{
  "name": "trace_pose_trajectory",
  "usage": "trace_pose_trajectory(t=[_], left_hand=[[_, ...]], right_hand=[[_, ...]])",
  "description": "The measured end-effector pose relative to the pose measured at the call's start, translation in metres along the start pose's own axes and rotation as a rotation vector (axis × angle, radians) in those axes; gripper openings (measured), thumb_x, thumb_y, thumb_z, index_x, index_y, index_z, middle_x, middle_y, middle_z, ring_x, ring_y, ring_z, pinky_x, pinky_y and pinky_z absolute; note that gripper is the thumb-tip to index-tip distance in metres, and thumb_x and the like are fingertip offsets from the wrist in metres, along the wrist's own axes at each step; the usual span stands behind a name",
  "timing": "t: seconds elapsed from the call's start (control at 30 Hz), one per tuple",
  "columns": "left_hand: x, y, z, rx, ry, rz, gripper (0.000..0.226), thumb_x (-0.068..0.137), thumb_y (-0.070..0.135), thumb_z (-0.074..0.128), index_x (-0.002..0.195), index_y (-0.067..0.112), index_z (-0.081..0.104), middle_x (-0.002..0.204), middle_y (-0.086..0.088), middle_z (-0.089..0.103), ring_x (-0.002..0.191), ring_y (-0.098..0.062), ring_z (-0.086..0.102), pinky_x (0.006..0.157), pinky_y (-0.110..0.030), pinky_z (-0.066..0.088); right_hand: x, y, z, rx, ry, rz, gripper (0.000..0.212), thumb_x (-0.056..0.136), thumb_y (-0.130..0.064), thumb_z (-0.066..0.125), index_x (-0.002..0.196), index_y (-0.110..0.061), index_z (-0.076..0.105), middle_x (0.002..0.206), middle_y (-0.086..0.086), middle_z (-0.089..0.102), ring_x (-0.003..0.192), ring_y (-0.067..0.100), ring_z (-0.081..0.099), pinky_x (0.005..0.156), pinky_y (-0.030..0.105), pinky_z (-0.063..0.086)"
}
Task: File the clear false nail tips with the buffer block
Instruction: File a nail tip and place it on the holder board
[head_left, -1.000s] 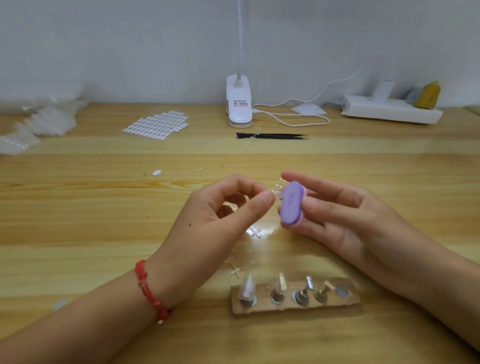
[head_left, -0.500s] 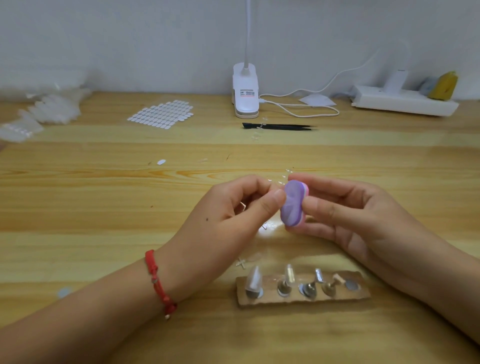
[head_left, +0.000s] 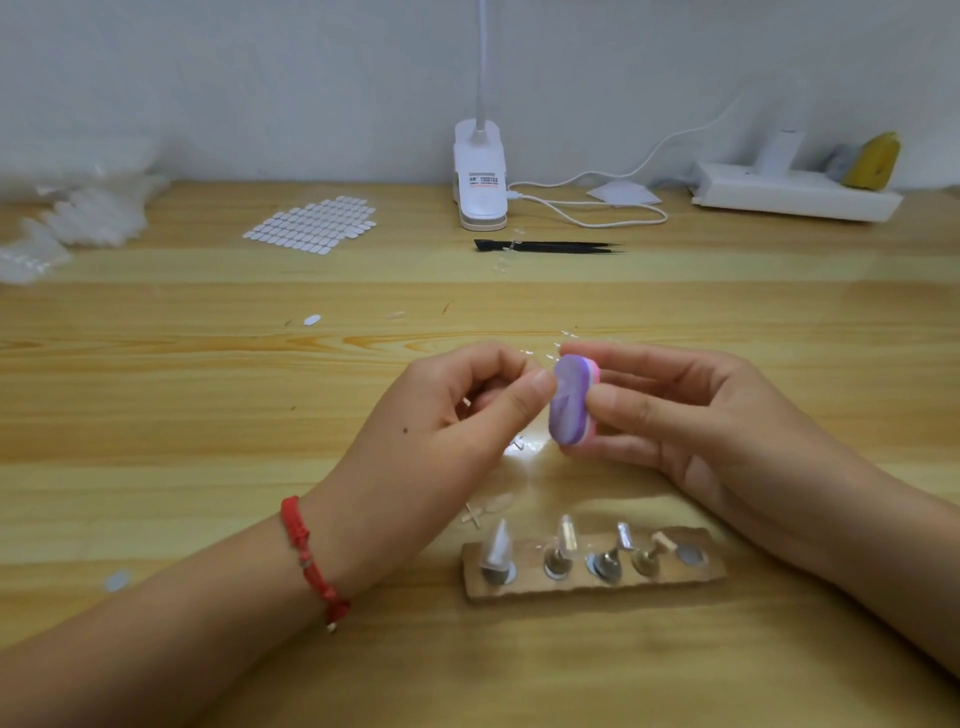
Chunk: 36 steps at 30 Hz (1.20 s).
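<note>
**Entry: filing stroke, nail tip against buffer block**

Left hand (head_left: 457, 415), above and left of the brown wooden nail stand (head_left: 524, 587): thumb and forefinger are pressed together, pinching a clear plastic false nail tip (head_left: 545, 367) that is almost invisible against the skin.

Right hand (head_left: 691, 415), above and right of the stand: thumb and fingers pinch the oval purple-and-pink foam buffer block (head_left: 569, 400) by its edges. Its purple face is turned to the left hand and meets its fingertips.

Handling note, as judgement: hold the block steady and stroke lightly along the tip's edge. The thin plastic probably flexes, so grip close to the filed edge.

Risk: the tip slips out and is lost among the loose clear tips (head_left: 491, 506) on the pale wooden worktop (head_left: 208, 415), just above the stand's left end.
</note>
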<state>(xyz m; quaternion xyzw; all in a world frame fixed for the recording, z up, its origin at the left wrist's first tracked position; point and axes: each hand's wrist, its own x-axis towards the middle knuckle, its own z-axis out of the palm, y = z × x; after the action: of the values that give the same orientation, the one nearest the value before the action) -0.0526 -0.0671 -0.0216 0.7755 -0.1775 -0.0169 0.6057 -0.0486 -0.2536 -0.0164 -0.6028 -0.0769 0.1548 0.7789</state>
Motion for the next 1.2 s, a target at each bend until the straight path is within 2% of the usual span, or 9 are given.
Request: trace_pose_trajectory(t=[0.23, 0.33, 0.5, 0.6, 0.73, 0.87, 0.97, 1.07, 1.2], left_hand=[[0.001, 0.0011, -0.0027, -0.047, 0.002, -0.046, 0.028, 0.081, 0.036, 0.055, 0.083, 0.011, 0.068, 0.079, -0.026, 0.054, 0.071, -0.019, 0.042, 0.068, -0.029, 0.036], [0.0005, 0.0022, -0.0016, -0.044, -0.041, -0.054, 0.022, 0.081, 0.036, 0.056, 0.077, 0.017, 0.067, 0.073, -0.017, 0.049, 0.068, -0.016, 0.041, 0.064, -0.026, 0.034], [0.0005, 0.0026, -0.0037, -0.09, 0.014, -0.065, 0.027, 0.082, 0.035, 0.064, 0.081, 0.009, 0.067, 0.072, -0.012, 0.045, 0.067, -0.019, 0.036, 0.058, -0.025, 0.029], [-0.0001, 0.005, -0.0016, -0.063, -0.034, -0.074, 0.025, 0.08, 0.036, 0.063, 0.078, 0.011, 0.067, 0.071, -0.01, 0.043, 0.066, -0.018, 0.036, 0.058, -0.025, 0.028], [-0.0005, 0.0075, -0.0028, -0.059, -0.004, -0.082, 0.026, 0.083, 0.036, 0.068, 0.078, 0.01, 0.067, 0.068, -0.024, 0.041, 0.064, -0.02, 0.034, 0.057, -0.026, 0.027], [-0.0001, 0.0059, -0.0026, -0.071, -0.043, -0.083, 0.029, 0.078, 0.038, 0.06, 0.081, 0.01, 0.068, 0.07, -0.02, 0.047, 0.068, -0.02, 0.038, 0.064, -0.031, 0.031], [-0.0009, 0.0075, -0.0017, -0.089, 0.006, -0.076, 0.028, 0.077, 0.041, 0.073, 0.08, 0.013, 0.07, 0.068, -0.027, 0.047, 0.067, -0.02, 0.038, 0.059, -0.025, 0.031], [-0.0004, 0.0083, 0.0002, -0.089, 0.073, -0.061, 0.031, 0.07, 0.042, 0.064, 0.079, 0.014, 0.072, 0.067, -0.03, 0.043, 0.064, -0.019, 0.036, 0.054, -0.023, 0.031], [0.0011, 0.007, -0.0001, -0.119, 0.138, -0.048, 0.031, 0.066, 0.044, 0.066, 0.079, 0.016, 0.073, 0.066, -0.032, 0.04, 0.064, -0.02, 0.034, 0.055, -0.024, 0.03]], right_hand=[[-0.0009, -0.0005, -0.0003, -0.021, -0.035, 0.004, 0.039, 0.063, -0.009, 0.081, 0.102, -0.01, 0.076, 0.095, 0.013, 0.075, 0.082, 0.019, 0.073, 0.069, 0.025, 0.058], [0.0001, -0.0014, -0.0033, 0.042, 0.016, -0.013, 0.033, 0.064, -0.01, 0.077, 0.097, -0.011, 0.078, 0.091, 0.011, 0.076, 0.079, 0.017, 0.073, 0.068, 0.025, 0.058], [0.0, -0.0005, -0.0011, -0.032, -0.057, 0.007, 0.037, 0.06, -0.018, 0.079, 0.097, -0.018, 0.079, 0.09, 0.008, 0.076, 0.08, 0.016, 0.073, 0.068, 0.023, 0.057], [0.0019, 0.0, -0.0035, 0.064, -0.01, -0.006, 0.036, 0.061, -0.017, 0.077, 0.096, -0.012, 0.078, 0.087, 0.009, 0.076, 0.076, 0.015, 0.073, 0.066, 0.022, 0.057], [0.0006, 0.0008, -0.0022, -0.014, -0.082, -0.001, 0.033, 0.064, -0.017, 0.076, 0.097, -0.016, 0.078, 0.088, 0.007, 0.076, 0.079, 0.014, 0.073, 0.068, 0.024, 0.058], [0.0014, 0.001, -0.0048, 0.059, -0.031, -0.013, 0.035, 0.066, -0.014, 0.075, 0.101, -0.01, 0.076, 0.089, 0.009, 0.076, 0.079, 0.014, 0.073, 0.068, 0.023, 0.057], [0.0011, 0.0015, -0.0039, 0.01, -0.065, -0.006, 0.031, 0.07, -0.012, 0.073, 0.101, -0.013, 0.076, 0.091, 0.009, 0.076, 0.082, 0.015, 0.073, 0.069, 0.025, 0.058], [0.0002, 0.0029, -0.0028, -0.051, -0.076, -0.019, 0.031, 0.069, -0.016, 0.075, 0.1, -0.017, 0.077, 0.094, 0.008, 0.076, 0.085, 0.015, 0.073, 0.071, 0.026, 0.058], [0.0002, 0.0039, -0.0042, -0.065, -0.045, -0.032, 0.033, 0.068, -0.02, 0.077, 0.1, -0.02, 0.078, 0.097, 0.008, 0.075, 0.087, 0.018, 0.073, 0.073, 0.026, 0.057]])
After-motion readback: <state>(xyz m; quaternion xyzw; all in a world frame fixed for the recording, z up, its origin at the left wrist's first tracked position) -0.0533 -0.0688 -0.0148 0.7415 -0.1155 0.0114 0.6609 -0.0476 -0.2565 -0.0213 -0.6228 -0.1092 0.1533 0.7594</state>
